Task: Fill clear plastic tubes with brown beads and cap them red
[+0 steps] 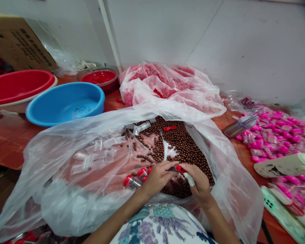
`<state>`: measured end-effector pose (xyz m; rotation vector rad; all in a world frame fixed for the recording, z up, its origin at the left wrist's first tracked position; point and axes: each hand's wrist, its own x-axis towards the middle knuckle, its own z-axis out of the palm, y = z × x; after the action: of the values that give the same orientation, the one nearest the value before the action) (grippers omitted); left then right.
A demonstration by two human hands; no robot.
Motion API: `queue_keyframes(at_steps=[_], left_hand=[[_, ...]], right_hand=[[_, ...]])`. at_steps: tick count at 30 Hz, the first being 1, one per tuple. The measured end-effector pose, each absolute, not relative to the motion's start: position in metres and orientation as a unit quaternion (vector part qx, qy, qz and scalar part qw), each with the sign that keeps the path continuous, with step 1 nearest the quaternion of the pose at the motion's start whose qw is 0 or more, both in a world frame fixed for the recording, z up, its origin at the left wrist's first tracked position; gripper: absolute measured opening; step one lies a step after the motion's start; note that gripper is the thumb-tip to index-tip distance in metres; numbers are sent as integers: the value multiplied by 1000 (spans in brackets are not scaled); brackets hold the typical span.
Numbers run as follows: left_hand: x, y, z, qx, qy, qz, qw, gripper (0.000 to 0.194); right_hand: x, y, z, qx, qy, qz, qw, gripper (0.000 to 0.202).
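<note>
My left hand (159, 178) is closed, pinching a small clear plastic tube that its fingers mostly cover. My right hand (199, 183) is closed on a small red cap (180, 169) right beside the left fingertips; a white wrap covers one of its fingers. Beneath both hands spread many brown beads (193, 149) on clear plastic sheeting. Red-capped tubes (132, 182) lie against my left wrist. Farther left are several clear tubes (101, 152) without caps. A loose red piece (170, 128) rests on the beads.
A blue basin (66, 103) and a red basin (20, 86) stand at the left. Behind the beads lies a bag of red pieces (165, 81). To the right are pink-capped containers (279, 132), a white bottle (284, 165), a grey cup (240, 125) and a phone-like green object (281, 210).
</note>
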<state>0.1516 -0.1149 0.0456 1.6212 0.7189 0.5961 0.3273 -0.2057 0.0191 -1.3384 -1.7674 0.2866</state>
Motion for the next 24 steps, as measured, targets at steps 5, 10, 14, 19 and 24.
queue_keyframes(at_steps=[5, 10, 14, 19, 24], left_hand=[[150, -115, 48, 724, 292, 249, 573, 32], [150, -117, 48, 728, 284, 247, 572, 33], [150, -118, 46, 734, 272, 248, 570, 34], [149, -117, 44, 760, 265, 244, 540, 35], [148, -115, 41, 779, 260, 251, 512, 36]], right_hand=[[328, -212, 16, -538, -711, 121, 437, 52], [327, -215, 17, -540, -707, 111, 444, 51], [325, -217, 19, -540, -698, 115, 456, 51], [324, -217, 16, -541, -703, 108, 449, 49], [322, -214, 13, -555, -694, 106, 446, 46]])
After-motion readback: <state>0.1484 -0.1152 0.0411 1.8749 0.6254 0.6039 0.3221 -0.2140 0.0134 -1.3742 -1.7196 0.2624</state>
